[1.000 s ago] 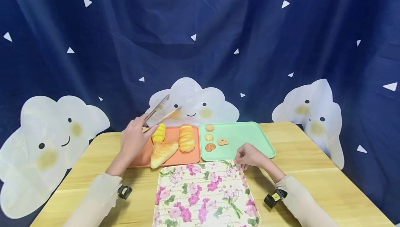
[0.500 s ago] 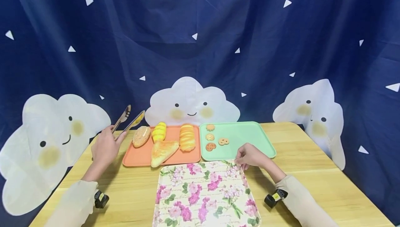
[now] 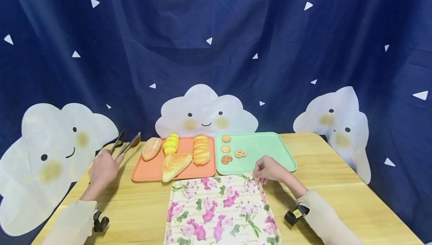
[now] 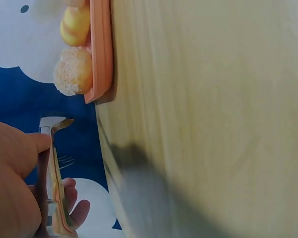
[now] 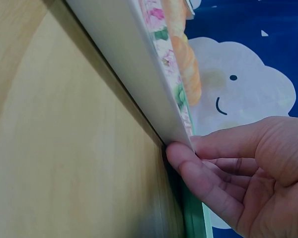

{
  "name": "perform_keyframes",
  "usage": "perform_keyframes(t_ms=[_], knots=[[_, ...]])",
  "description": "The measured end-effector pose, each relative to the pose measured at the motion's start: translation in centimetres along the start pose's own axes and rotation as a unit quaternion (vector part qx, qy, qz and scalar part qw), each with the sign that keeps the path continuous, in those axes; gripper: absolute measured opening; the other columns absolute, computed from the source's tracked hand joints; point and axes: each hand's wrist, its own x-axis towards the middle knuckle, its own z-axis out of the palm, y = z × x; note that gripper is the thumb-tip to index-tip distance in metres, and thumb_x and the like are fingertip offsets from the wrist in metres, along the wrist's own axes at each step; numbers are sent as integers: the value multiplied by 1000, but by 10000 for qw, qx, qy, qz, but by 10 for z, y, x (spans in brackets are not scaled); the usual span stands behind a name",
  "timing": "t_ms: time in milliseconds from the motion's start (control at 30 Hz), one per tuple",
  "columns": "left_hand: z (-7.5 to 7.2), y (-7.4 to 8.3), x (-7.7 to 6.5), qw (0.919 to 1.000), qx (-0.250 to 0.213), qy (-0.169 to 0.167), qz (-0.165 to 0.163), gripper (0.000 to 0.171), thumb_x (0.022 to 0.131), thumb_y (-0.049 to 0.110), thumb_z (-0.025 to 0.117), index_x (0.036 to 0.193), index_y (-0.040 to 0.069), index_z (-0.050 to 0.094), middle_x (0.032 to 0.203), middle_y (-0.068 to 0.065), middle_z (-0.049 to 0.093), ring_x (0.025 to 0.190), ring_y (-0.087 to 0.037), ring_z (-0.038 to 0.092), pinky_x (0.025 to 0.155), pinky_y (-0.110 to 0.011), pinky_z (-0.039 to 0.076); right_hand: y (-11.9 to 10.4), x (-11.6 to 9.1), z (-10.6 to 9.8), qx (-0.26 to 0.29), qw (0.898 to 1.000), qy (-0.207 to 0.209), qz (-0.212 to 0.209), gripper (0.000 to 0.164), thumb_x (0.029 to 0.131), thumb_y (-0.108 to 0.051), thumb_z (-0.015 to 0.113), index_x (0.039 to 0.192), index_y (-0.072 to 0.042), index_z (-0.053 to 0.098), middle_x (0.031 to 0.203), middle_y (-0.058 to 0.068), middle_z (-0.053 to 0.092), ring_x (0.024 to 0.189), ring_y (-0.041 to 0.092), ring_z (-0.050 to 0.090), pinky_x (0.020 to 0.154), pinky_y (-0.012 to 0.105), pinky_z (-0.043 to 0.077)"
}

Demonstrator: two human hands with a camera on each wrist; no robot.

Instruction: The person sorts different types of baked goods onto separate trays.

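Observation:
My left hand [image 3: 104, 168] holds metal tongs [image 3: 135, 140] left of the orange tray, their arms spread with nothing between the tips. In the left wrist view the fingers and thumb wrap the tongs [image 4: 54, 168]. With thumb and fingertips, my right hand [image 3: 270, 168] pinches the far right corner of a floral tray [image 3: 209, 200]. The right wrist view shows this hand [image 5: 233, 173] gripping the tray's pale outer side [image 5: 134, 74]. The orange tray [image 3: 148, 170] bears a crumb-topped bun [image 3: 152, 148], a yellow bread [image 3: 171, 143], a triangular pastry [image 3: 175, 166] and a striped loaf [image 3: 201, 149].
Beside the orange tray, a green tray [image 3: 264, 151] carries several small cookies [image 3: 240, 153] toward its left side. All trays stand on a wooden table [image 3: 330, 185]. A dark blue curtain [image 3: 216, 65] with clouds hangs behind it.
My left hand has carried the tongs left and lower, from above the orange tray to beside it, uncovering the crumb-topped bun. The right hand and the floral tray stay in place.

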Motion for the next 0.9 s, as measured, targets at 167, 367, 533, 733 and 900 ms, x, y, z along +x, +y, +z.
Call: perform_keyframes(t_ms=[167, 367, 533, 733, 900], knots=[[4, 1, 3, 9998, -3, -195, -47, 67, 105, 45, 50, 128, -17, 41, 112, -45, 56, 99, -60, 58, 65, -58, 49, 0, -1, -1, 1, 10000, 2, -32, 13, 89, 3, 71, 77, 6, 69, 66, 13, 71, 54, 25, 68, 55, 37, 59], [9, 5, 5, 9991, -26, -418, 57, 61, 104, 41, 50, 113, -18, 40, 99, -45, 56, 90, -60, 60, 67, -58, 49, 1, -1, -1, 3, 10000, 19, -5, 13, 89, 2, 71, 77, 6, 69, 67, 13, 71, 54, 22, 68, 55, 35, 58], [13, 6, 4, 9975, -6, -697, 109, 61, 105, 41, 49, 109, -20, 38, 98, -46, 56, 89, -61, 60, 70, -58, 49, 4, -1, 1, 14, 10000, 21, -4, 14, 90, 2, 71, 76, 5, 69, 67, 13, 71, 53, 20, 67, 54, 34, 58], [21, 1, 5, 9964, 0, -844, 14, 65, 105, 43, 49, 110, -21, 37, 99, -47, 55, 90, -60, 60, 72, -58, 49, 5, -2, 2, 39, 10000, -10, -21, 14, 90, 1, 72, 76, 5, 69, 66, 12, 71, 54, 24, 68, 55, 37, 58], [18, -1, 9, 9965, 48, -834, -70, 66, 104, 44, 50, 110, -21, 37, 98, -46, 55, 89, -59, 61, 70, -56, 49, 1, 1, 0, -45, 10000, 37, -50, 15, 90, 2, 71, 76, 4, 69, 66, 12, 71, 54, 25, 68, 55, 37, 59]])
